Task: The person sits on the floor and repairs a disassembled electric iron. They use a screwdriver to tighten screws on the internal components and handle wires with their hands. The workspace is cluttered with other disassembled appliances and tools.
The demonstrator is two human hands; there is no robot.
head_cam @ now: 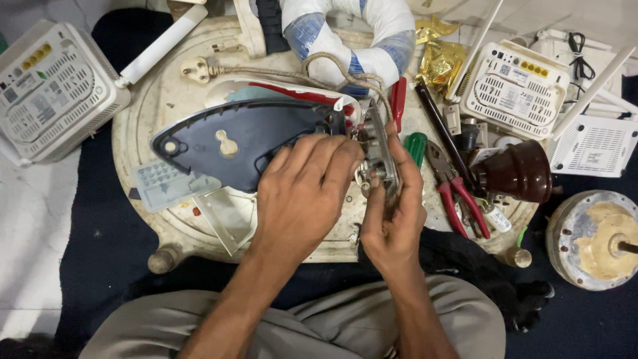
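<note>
Left hand [302,193] rests curled on the dark iron body [246,139] at table centre; right hand [393,213] pinches its rear plate [377,149]. Wiring between appears exposed; a slipping plate could strain it. Braided cord [279,72] trails beyond.

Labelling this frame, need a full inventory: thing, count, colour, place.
iron: 1, dark blue with red and white, centre of board, on its side
round board: 1, cream, under the iron
plug with cord: 1, cream, top of board
routers: 3, white, one left, two right
pliers: 1, red handles, right of hands
screwdrivers: 2, one red, one green, by iron's rear
brown dome: 1, right
left hand: on iron's rear
right hand: gripping iron's rear plate
</note>
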